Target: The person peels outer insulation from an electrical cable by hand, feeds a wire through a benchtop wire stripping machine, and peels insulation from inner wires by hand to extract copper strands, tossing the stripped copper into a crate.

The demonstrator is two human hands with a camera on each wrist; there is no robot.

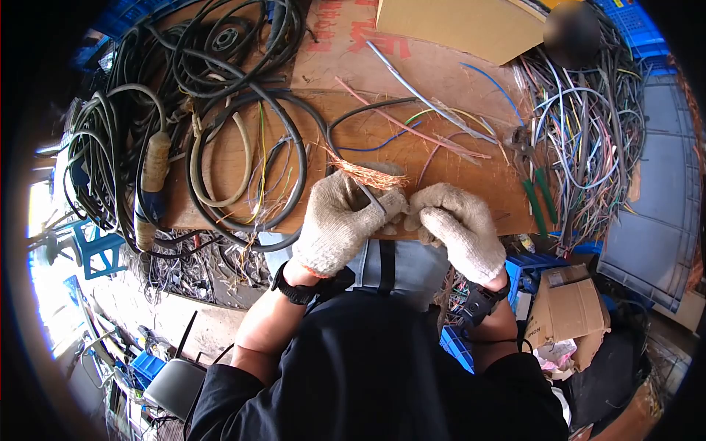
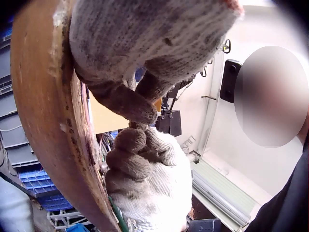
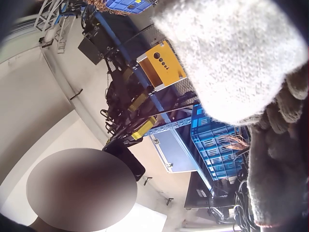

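Observation:
In the head view the left hand point(image 1: 334, 220), in a knitted work glove, holds a dark cable point(image 1: 373, 200) with a bundle of bare copper strands point(image 1: 371, 176) lying across its fingers. The gloved right hand point(image 1: 460, 228) meets it at the fingertips, thumb and fingers curled in a pinch. Seen from the left wrist, the fingertips of the left hand point(image 2: 140, 63) and right hand point(image 2: 149, 179) come together at a small piece mostly hidden between them. From the right wrist, the right hand point(image 3: 236, 58) covers the contact, and copper strands point(image 3: 235, 143) show beyond.
Coiled black cables point(image 1: 283, 125) lie at the left of the wooden board point(image 1: 441, 173). Loose stripped wires point(image 1: 423, 88) stretch across its far part. Green-handled pliers point(image 1: 537, 184) lie at the right, beside a large heap of wires point(image 1: 581, 132). An opened cardboard box point(image 1: 570, 312) stands at lower right.

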